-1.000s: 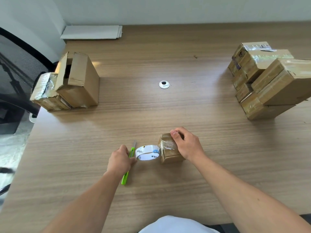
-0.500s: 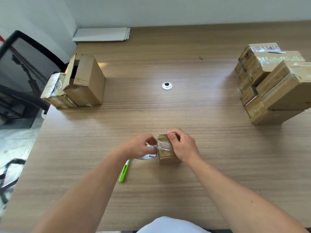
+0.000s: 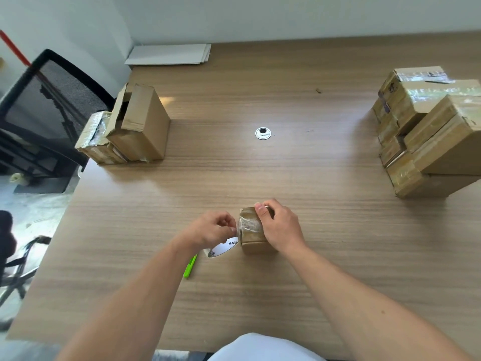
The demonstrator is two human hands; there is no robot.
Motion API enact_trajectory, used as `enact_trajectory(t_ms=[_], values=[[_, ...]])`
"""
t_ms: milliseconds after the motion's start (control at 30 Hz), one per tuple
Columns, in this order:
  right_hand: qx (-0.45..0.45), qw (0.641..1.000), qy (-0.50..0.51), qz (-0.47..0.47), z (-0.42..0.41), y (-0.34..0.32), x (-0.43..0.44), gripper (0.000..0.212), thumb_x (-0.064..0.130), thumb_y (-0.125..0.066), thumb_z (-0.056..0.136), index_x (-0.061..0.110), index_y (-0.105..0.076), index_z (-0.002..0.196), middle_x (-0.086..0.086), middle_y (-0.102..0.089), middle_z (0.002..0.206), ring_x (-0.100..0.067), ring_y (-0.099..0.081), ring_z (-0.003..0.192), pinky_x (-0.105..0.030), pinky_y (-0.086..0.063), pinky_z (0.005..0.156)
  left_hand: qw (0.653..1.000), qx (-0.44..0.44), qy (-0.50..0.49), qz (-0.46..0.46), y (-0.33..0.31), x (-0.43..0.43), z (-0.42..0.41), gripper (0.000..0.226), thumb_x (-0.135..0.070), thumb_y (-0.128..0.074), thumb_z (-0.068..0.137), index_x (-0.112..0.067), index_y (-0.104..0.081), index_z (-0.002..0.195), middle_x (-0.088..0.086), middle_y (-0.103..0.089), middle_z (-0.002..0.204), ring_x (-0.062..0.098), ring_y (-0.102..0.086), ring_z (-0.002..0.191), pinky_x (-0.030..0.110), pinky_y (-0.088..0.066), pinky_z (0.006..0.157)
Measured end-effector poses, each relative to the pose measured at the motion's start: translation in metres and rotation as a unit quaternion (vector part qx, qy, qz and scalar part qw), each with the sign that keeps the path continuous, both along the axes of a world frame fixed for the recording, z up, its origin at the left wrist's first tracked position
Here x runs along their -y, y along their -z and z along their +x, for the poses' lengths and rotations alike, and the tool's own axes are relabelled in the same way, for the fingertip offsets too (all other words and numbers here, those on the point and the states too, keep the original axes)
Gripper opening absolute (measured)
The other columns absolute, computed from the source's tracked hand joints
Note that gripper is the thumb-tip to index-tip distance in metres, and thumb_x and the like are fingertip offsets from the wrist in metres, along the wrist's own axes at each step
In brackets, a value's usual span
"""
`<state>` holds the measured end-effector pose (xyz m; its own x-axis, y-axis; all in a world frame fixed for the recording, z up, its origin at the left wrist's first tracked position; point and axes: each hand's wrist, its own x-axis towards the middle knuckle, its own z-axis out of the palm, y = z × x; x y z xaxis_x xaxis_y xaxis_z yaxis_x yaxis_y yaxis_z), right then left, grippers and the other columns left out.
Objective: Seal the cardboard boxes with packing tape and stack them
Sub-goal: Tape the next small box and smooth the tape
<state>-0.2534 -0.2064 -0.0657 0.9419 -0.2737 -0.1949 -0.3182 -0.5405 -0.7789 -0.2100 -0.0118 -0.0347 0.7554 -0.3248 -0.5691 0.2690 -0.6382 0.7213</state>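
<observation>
Partly under right hand [image 3: 282,227]: box [image 3: 253,243]

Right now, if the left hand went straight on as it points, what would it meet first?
Probably the taped side of the small cardboard box, beside the left hand, which grips packing tape. The right hand holds that box.

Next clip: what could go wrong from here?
The tape across the small cardboard box looks crinkled; with the left hand gripping the tape roll close by, the seal may wrinkle. The green cutter lies by the left forearm and could be knocked. The sealed stack at right sits unevenly; another box might topple it.
</observation>
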Motion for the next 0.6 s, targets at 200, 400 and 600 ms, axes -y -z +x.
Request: enact_trajectory(t_ms=[200,400,600], values=[[-0.004,1.0,0.005,-0.003,0.002,0.0,-0.001,0.036,0.058,-0.048,0.099,0.025,-0.059,0.089,-0.002,-0.067,0.085,-0.028,-0.06,0.086,-0.04,-0.049,0.076,0.996,-0.012,-0.074,0.048,0.006,0.0,-0.007,0.02,-0.003,-0.064,0.089,-0.016,-0.061,0.074,-0.009,-0.054,0.053,0.013,-0.048,0.055,0.02,-0.038,0.049],[-0.025,1.0,-0.008,0.002,0.001,-0.002,-0.001,0.038,0.064,-0.044,0.096,0.03,-0.061,0.096,-0.003,-0.066,0.095,-0.026,-0.061,0.095,-0.038,-0.049,0.082,0.977,-0.043,-0.208,-0.025,-0.001,-0.02,-0.021,0.016,-0.006,-0.061,0.094,-0.015,-0.062,0.082,0.002,-0.057,0.073,0.015,-0.054,0.058,0.018,-0.035,0.043],[-0.074,0.995,-0.07,0.015,0.012,-0.026,0.012,0.043,0.054,-0.052,0.099,0.025,-0.063,0.13,-0.006,-0.066,0.126,-0.024,-0.058,0.12,-0.03,-0.041,0.098,0.954,-0.07,-0.256,-0.138,-0.027,-0.025,-0.02,0.008,-0.01,-0.059,0.099,-0.014,-0.065,0.095,-0.001,-0.055,0.072,0.01,-0.055,0.058,0.026,-0.042,0.055]])
